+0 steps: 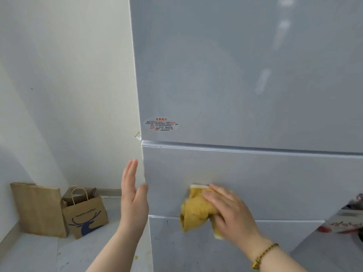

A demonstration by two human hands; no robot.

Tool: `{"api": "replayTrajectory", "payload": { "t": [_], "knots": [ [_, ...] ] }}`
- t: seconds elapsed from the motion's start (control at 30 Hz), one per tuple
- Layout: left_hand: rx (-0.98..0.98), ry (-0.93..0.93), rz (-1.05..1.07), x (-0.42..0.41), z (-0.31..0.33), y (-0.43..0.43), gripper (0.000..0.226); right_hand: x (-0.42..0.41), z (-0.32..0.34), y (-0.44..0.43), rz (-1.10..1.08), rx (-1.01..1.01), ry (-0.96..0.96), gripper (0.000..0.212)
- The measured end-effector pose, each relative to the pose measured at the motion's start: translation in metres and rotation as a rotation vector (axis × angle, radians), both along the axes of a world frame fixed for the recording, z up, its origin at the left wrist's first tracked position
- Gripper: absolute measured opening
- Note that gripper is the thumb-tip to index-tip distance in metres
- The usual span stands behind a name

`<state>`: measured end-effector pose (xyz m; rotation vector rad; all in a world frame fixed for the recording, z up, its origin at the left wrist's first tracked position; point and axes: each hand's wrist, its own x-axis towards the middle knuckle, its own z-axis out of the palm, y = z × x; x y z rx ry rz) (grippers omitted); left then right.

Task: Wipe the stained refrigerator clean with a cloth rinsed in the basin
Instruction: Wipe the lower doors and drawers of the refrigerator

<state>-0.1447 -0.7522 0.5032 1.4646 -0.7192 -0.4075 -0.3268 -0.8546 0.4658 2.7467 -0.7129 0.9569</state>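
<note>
The person's right hand lies flat over a bunched yellow cloth and presses it against the refrigerator. Its grip is open: the fingers stretch straight across the fabric rather than curling round it, likely so the palm spreads pressure over a wider patch. The cloth sits on the middle drawer front, and its lower folds hang across the seam to the lowest panel. That panel carries dark specks, so the wiping there looks unfinished.

The left hand is also open and holds nothing. Its fingers point upward just beside the refrigerator's left edge, probably for balance; whether it touches the edge cannot be told.

A beaded bracelet circles the right wrist. An oval sticker with red and black print sits at the lower left corner of the upper door. On the floor, against the wall, stand a brown paper bag and a flat brown package. The basin is not in view.
</note>
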Motion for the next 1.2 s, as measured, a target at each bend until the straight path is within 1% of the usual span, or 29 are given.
{"api": "replayTrajectory", "payload": {
  "t": [0.03,0.1,0.13,0.17,0.23,0.33,0.43,0.53,0.67,0.8,0.9,1.0,1.1,1.2],
  "knots": [
    [0.005,-0.064,0.005,-0.004,0.0,0.0,0.061,-0.005,0.01,0.007,-0.091,0.21,-0.2,0.035],
    [-0.025,-0.187,0.041,-0.01,-0.006,0.0,0.062,-0.01,0.033,0.017,-0.248,0.654,-0.58,0.014],
    [-0.063,-0.245,0.065,-0.014,-0.008,-0.001,0.058,-0.013,0.042,0.017,-0.301,0.869,-0.739,0.014],
    [-0.098,-0.295,0.079,-0.017,-0.011,-0.003,0.052,-0.019,0.049,0.016,-0.345,1.036,-0.844,0.016],
    [-0.142,-0.4,0.044,-0.029,-0.007,-0.011,0.051,-0.037,0.06,0.015,-0.382,1.299,-1.0,0.012],
    [-0.17,-0.535,-0.034,-0.051,0.003,-0.025,0.045,-0.067,0.069,0.019,-0.263,1.603,-1.133,0.016],
    [-0.27,-0.62,-0.094,-0.089,0.014,-0.044,0.044,-0.105,0.079,0.012,-0.147,1.728,-1.225,0.021],
    [-0.376,-0.699,-0.141,-0.145,0.028,-0.076,0.051,-0.15,0.086,-0.003,-0.111,1.647,-1.33,0.02],
    [-0.474,-0.827,-0.109,-0.244,0.046,-0.127,0.049,-0.232,0.114,-0.03,-0.191,1.37,-1.385,0.015],
    [-0.522,-0.98,-0.032,-0.325,0.079,-0.17,0.054,-0.323,0.147,-0.066,-0.28,1.08,-1.401,0.023],
    [-0.539,-1.07,0.054,-0.362,0.118,-0.197,0.056,-0.361,0.166,-0.106,-0.289,0.906,-1.414,0.03],
    [-0.507,-1.151,0.162,-0.375,0.156,-0.212,0.055,-0.364,0.184,-0.142,-0.25,0.803,-1.323,0.03],
    [-0.431,-1.234,0.298,-0.378,0.194,-0.227,0.054,-0.351,0.195,-0.176,-0.16,0.778,-1.229,0.036],
    [-0.301,-1.258,0.392,-0.371,0.23,-0.238,0.065,-0.332,0.204,-0.197,-0.029,0.794,-1.129,0.041]
  ]
}}
